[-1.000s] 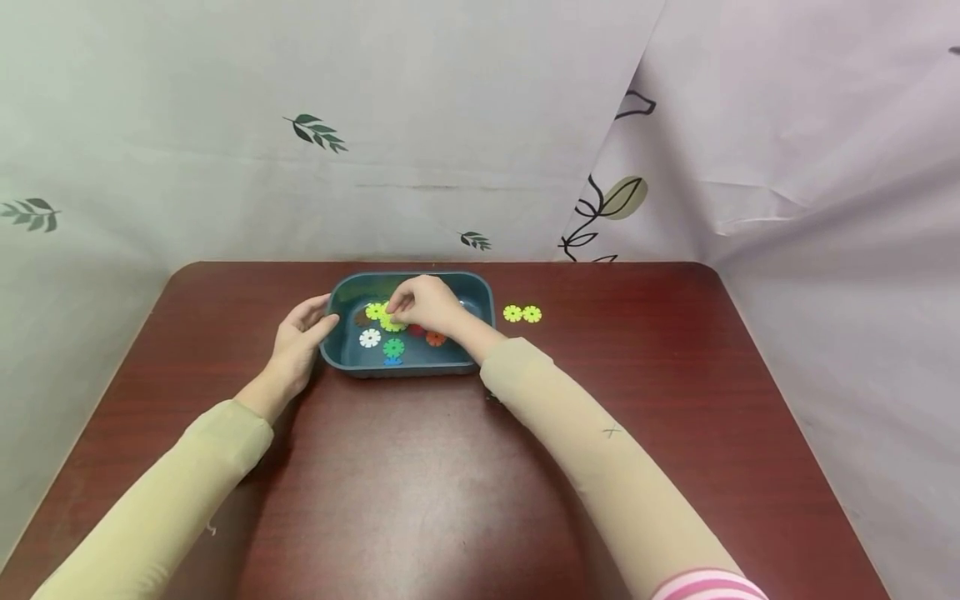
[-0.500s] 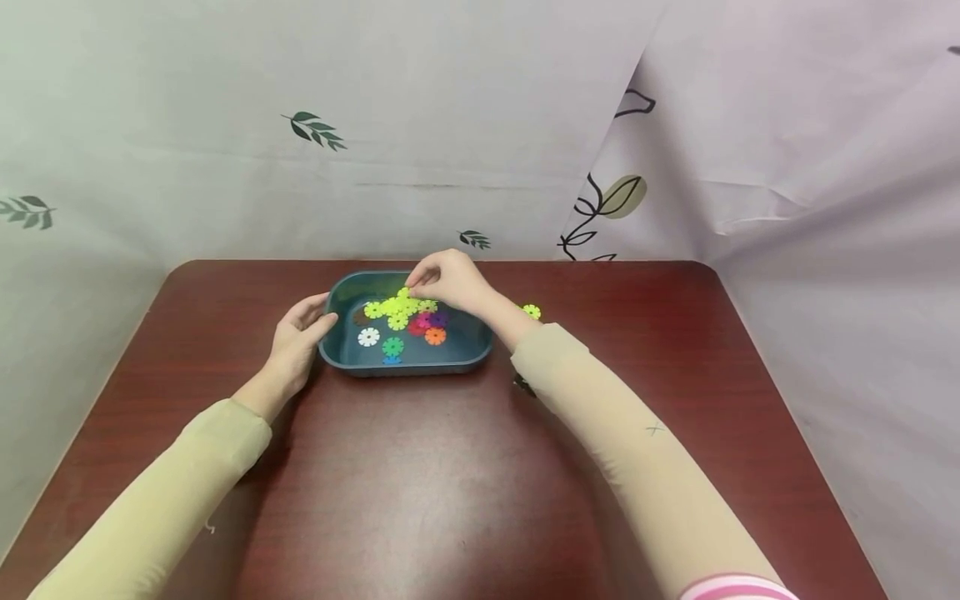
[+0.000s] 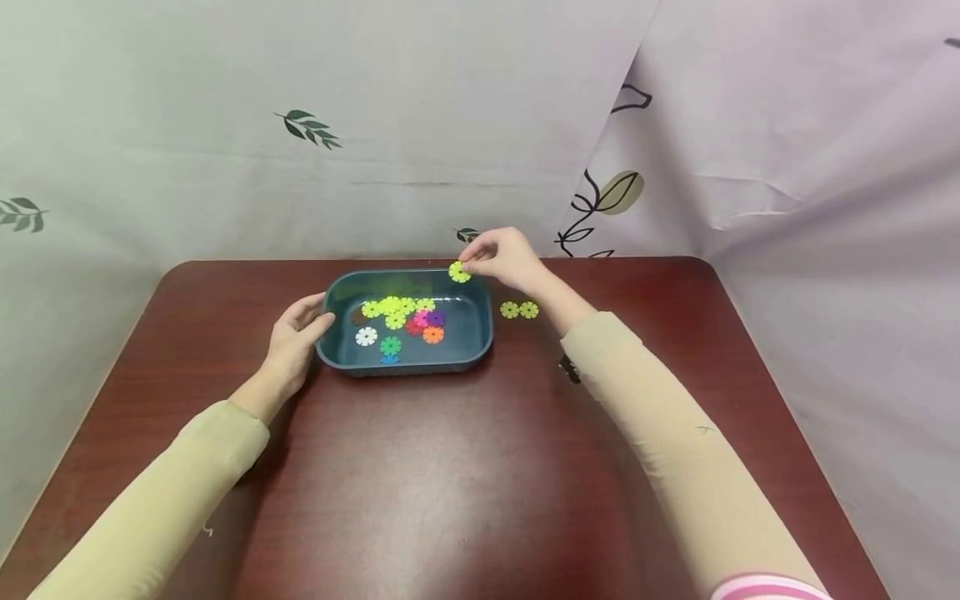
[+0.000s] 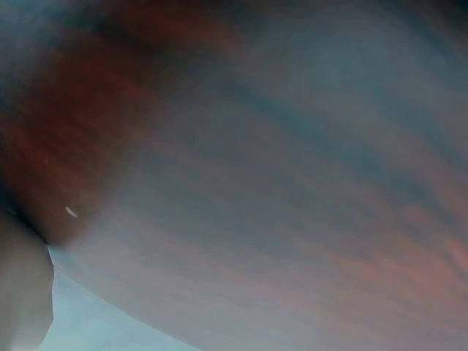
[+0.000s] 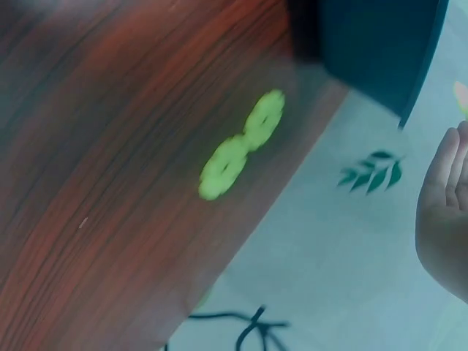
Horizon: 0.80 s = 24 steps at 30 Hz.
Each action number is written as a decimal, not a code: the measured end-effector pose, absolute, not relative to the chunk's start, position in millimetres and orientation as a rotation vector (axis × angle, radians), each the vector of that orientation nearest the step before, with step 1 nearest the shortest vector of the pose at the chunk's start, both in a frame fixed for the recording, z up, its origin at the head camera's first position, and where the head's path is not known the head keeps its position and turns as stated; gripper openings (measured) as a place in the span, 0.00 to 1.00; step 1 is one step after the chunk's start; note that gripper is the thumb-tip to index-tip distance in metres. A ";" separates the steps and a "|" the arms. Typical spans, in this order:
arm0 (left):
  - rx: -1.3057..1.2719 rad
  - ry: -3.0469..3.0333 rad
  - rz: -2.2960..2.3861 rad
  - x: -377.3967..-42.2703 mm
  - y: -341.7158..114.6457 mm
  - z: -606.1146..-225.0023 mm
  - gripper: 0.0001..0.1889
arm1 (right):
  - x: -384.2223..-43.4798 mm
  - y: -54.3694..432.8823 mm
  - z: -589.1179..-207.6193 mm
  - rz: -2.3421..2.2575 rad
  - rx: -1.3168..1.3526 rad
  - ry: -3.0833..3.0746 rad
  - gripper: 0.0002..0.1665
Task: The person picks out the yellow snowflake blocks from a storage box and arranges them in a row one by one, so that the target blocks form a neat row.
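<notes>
My right hand [image 3: 506,257] pinches a yellow snowflake disc [image 3: 458,272] between thumb and fingers, raised over the back right rim of a dark blue-green tray [image 3: 405,367]. On the tray's left end, my left hand [image 3: 291,346] grips the wall, thumb at the rim and fingers along the outside. Inside the tray lie several yellow discs [image 3: 394,320], a white disc [image 3: 366,337], a green disc [image 3: 390,346], an orange disc [image 3: 432,335] and a purple disc [image 3: 436,319]. The right wrist view catches part of the right hand [image 5: 442,212].
Two yellow discs lie side by side on the table right of the tray, a left one [image 3: 509,310] and a right one [image 3: 529,310]. The reddish-brown table [image 3: 405,483] ends at the back against a leaf-printed cloth [image 3: 420,150]. The left wrist view is mostly blurred tabletop.
My right hand has risen from the pile in the tray and moved right and back, bringing a yellow disc with it. The left hand has stayed on the tray's end.
</notes>
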<state>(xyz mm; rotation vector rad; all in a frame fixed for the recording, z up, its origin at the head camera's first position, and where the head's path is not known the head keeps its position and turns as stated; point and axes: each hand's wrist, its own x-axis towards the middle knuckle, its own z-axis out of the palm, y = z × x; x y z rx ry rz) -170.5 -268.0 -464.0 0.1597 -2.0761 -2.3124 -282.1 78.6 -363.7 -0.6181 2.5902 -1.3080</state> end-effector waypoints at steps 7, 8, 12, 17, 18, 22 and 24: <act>0.153 -2.063 -2.322 -170.7 -267.0 -463.2 0.14 | -286.6 121.1 -369.7 -1.356 -0.526 2.633 0.09; 0.157 -2.067 -2.316 -170.6 -267.1 -463.0 0.14 | -287.1 127.0 -371.7 -1.364 -0.508 2.636 0.09; 0.179 -2.061 -2.320 -169.7 -268.1 -462.6 0.14 | -287.6 149.6 -380.3 -1.389 -0.426 2.638 0.10; 0.193 -2.058 -2.324 -169.0 -269.3 -462.7 0.14 | -286.3 175.0 -391.8 -1.353 -0.372 2.651 0.11; 0.195 -2.058 -2.325 -169.0 -269.4 -462.6 0.14 | -286.2 179.5 -394.5 -1.337 -0.362 2.657 0.11; 0.191 -2.083 -2.303 -169.8 -269.4 -462.8 0.14 | -284.5 194.0 -403.4 -1.308 -0.314 2.664 0.12; 0.198 -2.074 -2.309 -170.4 -268.9 -463.0 0.14 | -283.4 199.7 -407.7 -1.301 -0.296 2.664 0.12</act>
